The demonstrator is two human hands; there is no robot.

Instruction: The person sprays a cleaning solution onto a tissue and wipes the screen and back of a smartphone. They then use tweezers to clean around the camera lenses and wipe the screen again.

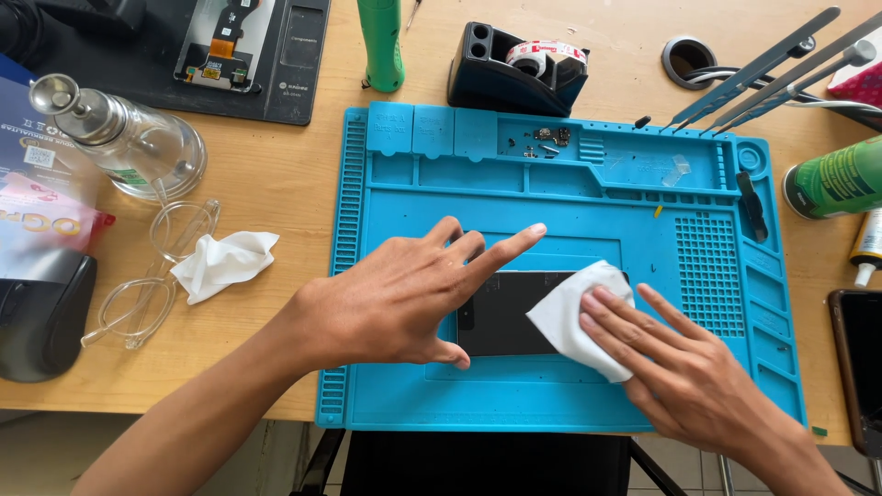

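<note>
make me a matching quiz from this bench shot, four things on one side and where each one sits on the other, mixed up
Things:
1. white cloth
2. tape dispenser
3. crumpled wipe
4. green spray can

Places:
A. on the bare wood left of the blue mat
B. lying at the table's right edge
C. under the right hand, on the dark phone
D. behind the mat's far edge, near the middle

Pairs: 1-C, 2-D, 3-A, 4-B
</note>
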